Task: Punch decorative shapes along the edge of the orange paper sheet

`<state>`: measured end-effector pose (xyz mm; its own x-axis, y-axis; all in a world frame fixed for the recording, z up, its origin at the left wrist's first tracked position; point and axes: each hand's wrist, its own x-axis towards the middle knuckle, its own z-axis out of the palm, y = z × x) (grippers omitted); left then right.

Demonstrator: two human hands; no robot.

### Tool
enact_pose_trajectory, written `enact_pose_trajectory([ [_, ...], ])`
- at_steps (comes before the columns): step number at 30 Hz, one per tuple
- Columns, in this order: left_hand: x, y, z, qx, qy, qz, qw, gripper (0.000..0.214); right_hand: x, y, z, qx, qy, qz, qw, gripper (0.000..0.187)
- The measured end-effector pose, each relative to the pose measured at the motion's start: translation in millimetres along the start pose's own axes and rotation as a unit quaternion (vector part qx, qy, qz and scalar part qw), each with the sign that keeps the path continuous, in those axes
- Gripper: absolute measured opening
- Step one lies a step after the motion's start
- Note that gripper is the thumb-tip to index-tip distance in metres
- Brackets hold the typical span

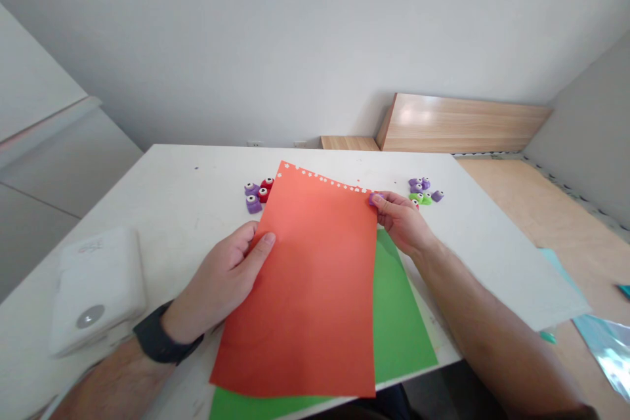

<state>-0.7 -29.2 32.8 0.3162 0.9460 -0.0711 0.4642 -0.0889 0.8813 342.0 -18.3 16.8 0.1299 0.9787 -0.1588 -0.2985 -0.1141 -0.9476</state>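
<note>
My left hand (pixel 230 273) is closed on the left edge of an orange sheet of paper (pixel 315 275), thumb on top and fingers behind. A row of small flower-shaped holes runs along the sheet's top edge. At the top right corner, my right hand (pixel 401 220) pinches a small purple craft punch (pixel 376 199), which sits over the paper's edge. Part of the punch is hidden by my fingers. Beneath the orange sheet lies a green sheet (pixel 401 315), partly covered.
Purple and red punches (pixel 252 202) lie behind the orange sheet on the left. More purple and green punches (pixel 418 188) are grouped on the right. A white device (pixel 101 282) with a round silver button stands on the left of the white table (pixel 197 210).
</note>
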Motion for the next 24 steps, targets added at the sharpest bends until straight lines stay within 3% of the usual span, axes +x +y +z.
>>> enact_pose_trajectory([
  [6,-0.7,1.5,2.2,0.002,0.001,0.002,1.0,0.042,2.5,1.9,1.6,0.003,0.017,-0.003,1.0,0.034],
  [18,-0.6,2.5,1.0,0.004,0.011,-0.003,1.0,0.039,1.6,0.5,1.3,0.01,-0.018,0.039,0.999,0.034],
  [24,0.4,0.4,0.7,-0.014,0.017,-0.003,1.0,0.04,2.4,-1.8,-0.1,0.025,-0.011,0.026,0.999,0.028],
])
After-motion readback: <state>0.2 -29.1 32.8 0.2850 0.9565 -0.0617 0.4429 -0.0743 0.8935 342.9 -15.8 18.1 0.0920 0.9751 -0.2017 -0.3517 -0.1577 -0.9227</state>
